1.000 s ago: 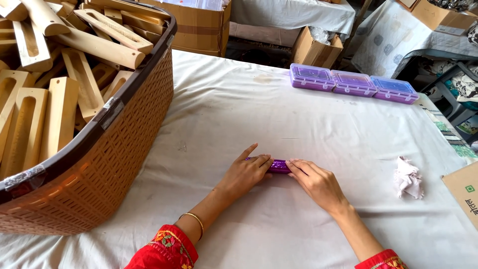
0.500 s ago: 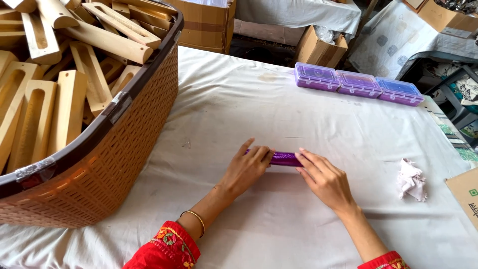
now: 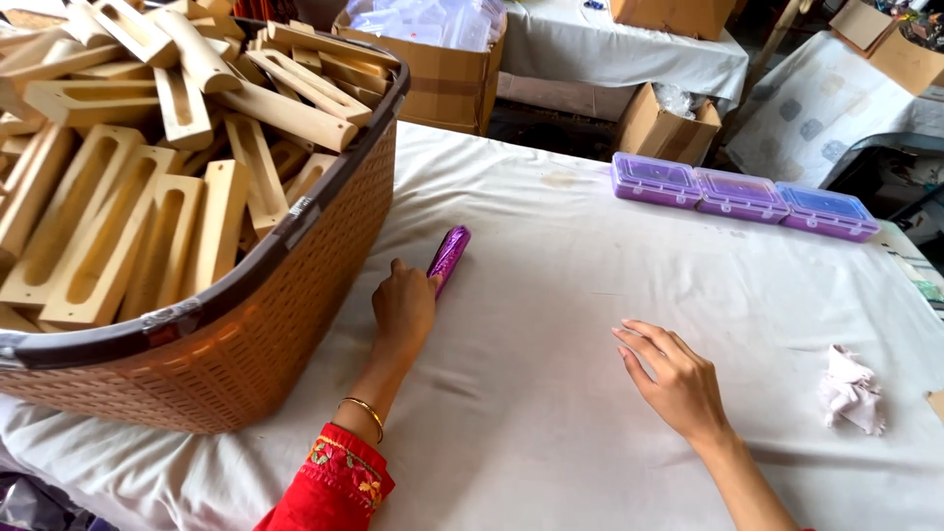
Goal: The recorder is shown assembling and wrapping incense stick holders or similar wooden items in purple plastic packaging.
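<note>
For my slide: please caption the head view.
Left hand touches purple roll beside basket; right hand rests open.

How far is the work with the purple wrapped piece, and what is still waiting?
Looks done: one purple wrapped piece lies on the white cloth. In hand: the left hand touches its near end; the right hand rests open and empty. Left: the basket is heaped with bare wooden pieces.

Your single head camera looks steeply down and forward from close above the white-clothed table (image 3: 551,295), taking in both your forearms, with boxes beyond its far edge.
</note>
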